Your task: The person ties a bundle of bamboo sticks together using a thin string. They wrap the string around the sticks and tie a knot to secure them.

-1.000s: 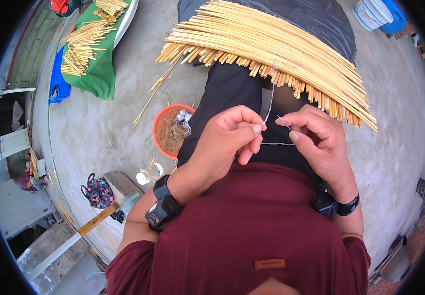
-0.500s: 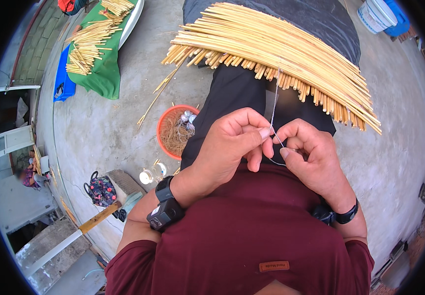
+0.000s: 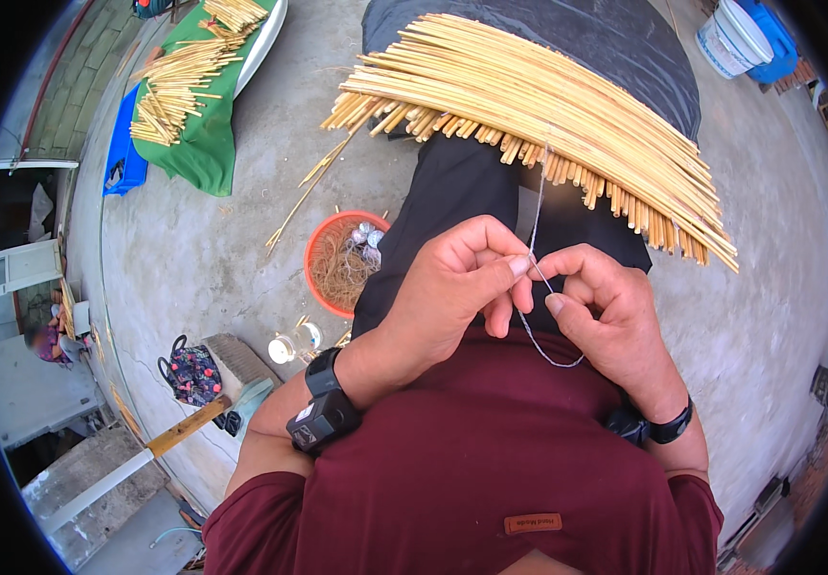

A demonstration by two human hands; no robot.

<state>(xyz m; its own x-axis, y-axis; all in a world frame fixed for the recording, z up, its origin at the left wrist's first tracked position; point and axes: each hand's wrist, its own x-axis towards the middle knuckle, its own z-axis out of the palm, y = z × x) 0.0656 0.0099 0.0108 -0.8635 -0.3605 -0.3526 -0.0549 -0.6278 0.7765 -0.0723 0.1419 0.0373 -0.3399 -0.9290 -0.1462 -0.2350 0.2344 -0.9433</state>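
Note:
A thin grey string (image 3: 536,216) runs from the bundle of straw-coloured reed stalks (image 3: 548,96) down to my hands. My left hand (image 3: 471,273) pinches it between thumb and forefinger. Close by on the right, my right hand (image 3: 601,292) also grips the string with thumb and forefinger. A slack loop of string hangs below the fingers, in front of my dark red shirt. The stalks lie side by side in a wide layer over a dark sheet (image 3: 658,77) beyond my knees, their cut ends toward me.
Left of my legs stands an orange basket (image 3: 310,257) holding tangled fibres and silvery balls. Near it are a clear jar (image 3: 307,337) and a patterned bag (image 3: 192,374). More stalks lie on a green cloth (image 3: 213,163) by a blue crate (image 3: 125,168). A white bucket (image 3: 732,43) stands far right.
The loop of string below my fingers has grown longer and hangs lower. Both hands keep their pinch in nearly the same place. The view has shifted slightly.

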